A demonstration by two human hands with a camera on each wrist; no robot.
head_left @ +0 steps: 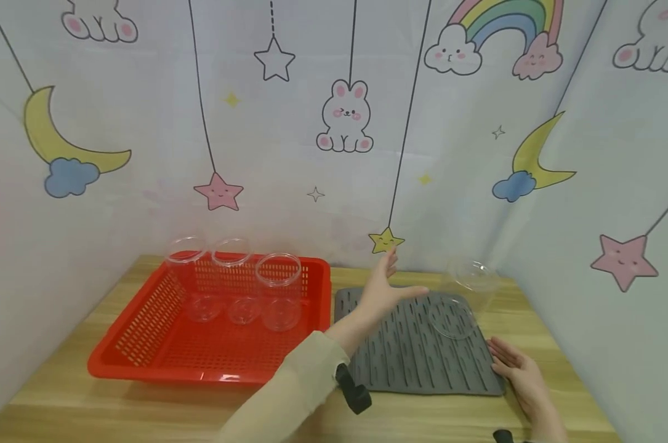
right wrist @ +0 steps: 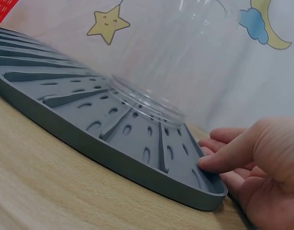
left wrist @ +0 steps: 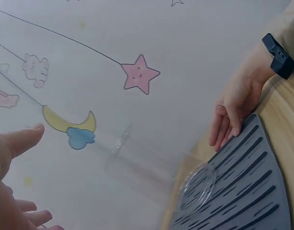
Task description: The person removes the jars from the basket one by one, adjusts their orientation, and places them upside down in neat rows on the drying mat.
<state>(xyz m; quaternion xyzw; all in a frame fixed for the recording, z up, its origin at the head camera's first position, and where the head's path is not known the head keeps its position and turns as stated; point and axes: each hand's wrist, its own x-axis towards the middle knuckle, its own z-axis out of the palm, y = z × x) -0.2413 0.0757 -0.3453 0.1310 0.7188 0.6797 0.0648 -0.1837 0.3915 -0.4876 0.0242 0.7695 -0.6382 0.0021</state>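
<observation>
A clear, see-through cup (head_left: 474, 284) stands on the back right part of a grey ridged drying mat (head_left: 406, 354). My left hand (head_left: 382, 294) is held over the mat, to the left of this cup, fingers and thumb spread with nothing between them. In the left wrist view, a gap shows between that hand's thumb and the cup. By the mat's right edge is my right hand (head_left: 522, 376), its fingers loosely extended. Its thumb (right wrist: 226, 155) lies at the mat's raised rim in the right wrist view, just in front of the cup's lower ring.
Left of the mat sits a red plastic basket (head_left: 98, 357) with slotted walls. Three clear cups stand inside it: one at left (head_left: 186, 249), one in the middle (head_left: 232, 253) and one at right (head_left: 279, 280). A patterned cloth (head_left: 289, 154) hangs behind the wooden table (head_left: 51, 406).
</observation>
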